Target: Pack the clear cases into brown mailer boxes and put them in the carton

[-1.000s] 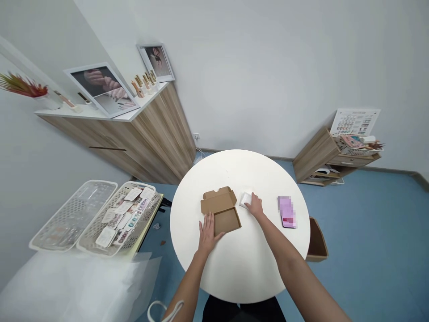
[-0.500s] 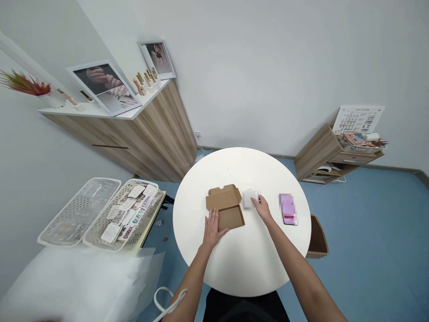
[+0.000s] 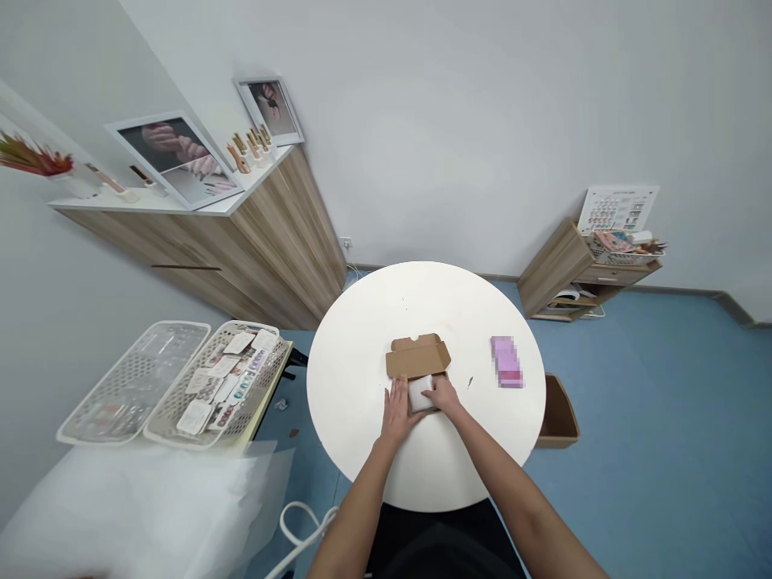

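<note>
On the round white table [image 3: 362,322] lies a brown cardboard mailer box [image 3: 416,362], its lid folded back away from me. A white wrapped packet [image 3: 420,393] sits within the tray part of the box, covering most of its floor. My right hand [image 3: 445,396] grips the packet's right side, fingers partly hidden by the box edge. Along the left side of the box rests my left hand [image 3: 396,408], fingers stretched out and thumb spread toward the front edge.
A purple item, blurred out [image 3: 507,362], lies right on the table. Small dark bits [image 3: 470,381] are nearer the box. At left stand white baskets [image 3: 211,386] with cards and clear packs, beside translucent sheeting [image 3: 138,507]. A brown bin [image 3: 558,414] stands on the floor at right.
My right hand has carried the white packet left from the bare table into the box. The box sits slightly further right in view; my left hand stays at its left side.
</note>
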{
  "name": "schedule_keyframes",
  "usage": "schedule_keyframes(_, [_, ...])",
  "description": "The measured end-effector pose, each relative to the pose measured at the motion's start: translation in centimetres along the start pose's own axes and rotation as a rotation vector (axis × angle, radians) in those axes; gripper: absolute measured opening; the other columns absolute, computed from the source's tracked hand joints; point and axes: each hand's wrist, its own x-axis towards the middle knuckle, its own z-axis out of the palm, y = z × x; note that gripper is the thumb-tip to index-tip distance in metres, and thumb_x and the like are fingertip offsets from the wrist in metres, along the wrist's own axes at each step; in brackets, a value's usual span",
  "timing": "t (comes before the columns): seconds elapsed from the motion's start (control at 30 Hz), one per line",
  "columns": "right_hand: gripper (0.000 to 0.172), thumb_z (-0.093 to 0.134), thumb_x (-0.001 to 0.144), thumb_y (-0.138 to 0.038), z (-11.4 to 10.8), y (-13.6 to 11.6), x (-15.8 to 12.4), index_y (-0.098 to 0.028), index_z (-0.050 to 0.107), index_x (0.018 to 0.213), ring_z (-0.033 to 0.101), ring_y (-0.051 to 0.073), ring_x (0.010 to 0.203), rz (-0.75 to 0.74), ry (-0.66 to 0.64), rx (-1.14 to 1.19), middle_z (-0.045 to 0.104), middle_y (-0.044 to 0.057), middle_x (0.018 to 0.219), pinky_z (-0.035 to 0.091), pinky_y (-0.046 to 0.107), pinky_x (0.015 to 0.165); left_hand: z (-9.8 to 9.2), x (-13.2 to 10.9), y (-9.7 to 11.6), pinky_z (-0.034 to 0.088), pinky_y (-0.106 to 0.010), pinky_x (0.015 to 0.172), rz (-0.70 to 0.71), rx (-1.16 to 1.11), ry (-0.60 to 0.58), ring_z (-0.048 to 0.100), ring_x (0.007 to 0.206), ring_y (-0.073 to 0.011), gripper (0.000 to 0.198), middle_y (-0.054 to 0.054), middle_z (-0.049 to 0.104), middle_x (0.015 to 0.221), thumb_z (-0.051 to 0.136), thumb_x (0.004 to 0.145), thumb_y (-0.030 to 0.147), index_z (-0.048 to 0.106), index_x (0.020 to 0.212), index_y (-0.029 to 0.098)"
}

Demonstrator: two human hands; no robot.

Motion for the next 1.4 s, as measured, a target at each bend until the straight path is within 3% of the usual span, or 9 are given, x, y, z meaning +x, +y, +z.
schedule_keyframes(0.17, [0.032, 0.07, 0.077, -0.032, 0.1, 0.0, -1.2, -0.018, 0.056, 0.102, 0.062, 0.025, 0.101, -0.115, 0.183, -0.191, 0.066, 0.013, 0.107, 0.044, 0.03, 0.076, 0.3, -0.1, 0.1, 0.015, -0.058, 0.115, 0.027, -0.028, 0.027, 0.01, 0.147, -0.0322, 0.094, -0.015, 0.02, 0.159, 0.06, 0.082, 0.046, 0.003, 0.153, 0.021])
schedule_keyframes(0.3, [0.025, 0.053, 0.086, -0.043, -2.2, 1.0, -0.7, -0.02, 0.055, 0.096, 0.058, 0.025, 0.102, -0.128, 0.337, -0.017, 0.063, 0.011, 0.108, 0.043, 0.032, 0.078, -0.8, -0.5, 0.1, 0.019, -0.052, 0.116, 0.067, -0.171, 0.191, 0.025, 0.144, -0.0288, 0.071, -0.013, 0.034, 0.153, 0.055, 0.086, 0.041, 0.024, 0.148, 0.023])
schedule_keyframes(0.43, [0.035, 0.047, 0.086, -0.048, -5.8, 2.1, 1.7, -0.019, 0.051, 0.105, 0.057, 0.024, 0.102, 0.105, 0.325, 0.438, 0.06, 0.013, 0.114, 0.044, 0.032, 0.082, -3.6, 1.3, -0.5, 0.034, -0.044, 0.111, -0.356, -0.57, 0.375, 0.042, 0.134, -0.0263, 0.059, -0.016, 0.045, 0.142, 0.053, 0.088, 0.038, 0.034, 0.14, 0.019])
schedule_keyframes(0.5, [0.041, 0.051, 0.084, -0.048, -7.1, 2.0, 3.0, -0.018, 0.05, 0.111, 0.058, 0.023, 0.106, 0.149, 0.226, 0.594, 0.059, 0.014, 0.119, 0.045, 0.03, 0.082, -5.2, 3.2, -0.8, 0.039, -0.038, 0.107, -0.644, -0.857, 0.227, 0.047, 0.13, -0.0232, 0.062, -0.014, 0.046, 0.143, 0.054, 0.088, 0.04, 0.03, 0.143, 0.021])
schedule_keyframes(0.6, [0.04, 0.049, 0.085, -0.049, -8.2, 1.1, 4.4, -0.017, 0.053, 0.108, 0.063, 0.02, 0.098, 0.12, 0.1, 0.683, 0.064, 0.013, 0.114, 0.049, 0.028, 0.075, -7.4, 6.2, -0.8, 0.05, -0.032, 0.093, -0.707, -0.972, 0.097, 0.06, 0.116, -0.022, 0.064, -0.018, 0.054, 0.135, 0.052, 0.09, 0.041, 0.03, 0.143, 0.014])
schedule_keyframes(0.77, [0.035, 0.056, 0.082, -0.043, -9.4, -0.5, 4.8, -0.018, 0.058, 0.107, 0.064, 0.018, 0.093, 0.048, 0.016, 0.732, 0.066, 0.011, 0.113, 0.05, 0.026, 0.075, -9.4, 8.6, -0.3, 0.055, -0.031, 0.083, -0.661, -0.976, 0.044, 0.063, 0.111, -0.0227, 0.068, -0.017, 0.058, 0.132, 0.058, 0.085, 0.036, 0.032, 0.144, 0.014])
schedule_keyframes(0.97, [0.048, 0.065, 0.075, -0.034, -10.9, -0.1, 2.7, -0.021, 0.058, 0.121, 0.062, 0.019, 0.094, -0.091, 0.002, 0.567, 0.065, 0.008, 0.112, 0.047, 0.027, 0.078, -9.7, 6.8, 0.7, 0.051, -0.033, 0.087, -0.5, -0.778, 0.057, 0.062, 0.107, -0.0228, 0.063, -0.01, 0.064, 0.123, 0.064, 0.078, 0.024, 0.046, 0.138, 0.024])
schedule_keyframes(1.2, [0.034, 0.052, 0.082, -0.024, -8.9, 1.9, -0.8, -0.022, 0.064, 0.113, 0.06, 0.016, 0.085, -0.339, 0.136, 0.266, 0.062, 0.005, 0.098, 0.047, 0.027, 0.078, -6.6, 1.9, 1.9, 0.051, -0.035, 0.089, -0.15, -0.529, 0.29, 0.06, 0.109, -0.0202, 0.047, -0.009, 0.059, 0.127, 0.05, 0.084, 0.017, 0.051, 0.131, 0.024])
schedule_keyframes(1.4, [0.049, 0.05, 0.071, -0.007, -6.2, 4.6, -3.0, -0.024, 0.061, 0.115, 0.06, 0.016, 0.09, -0.403, 0.169, 0.252, 0.065, 0.003, 0.106, 0.046, 0.028, 0.082, -3.6, -1.5, 2.7, 0.043, -0.042, 0.104, -0.008, -0.5, 0.38, 0.05, 0.123, -0.0217, 0.053, -0.007, 0.055, 0.126, 0.045, 0.073, 0.004, 0.055, 0.121, 0.023])
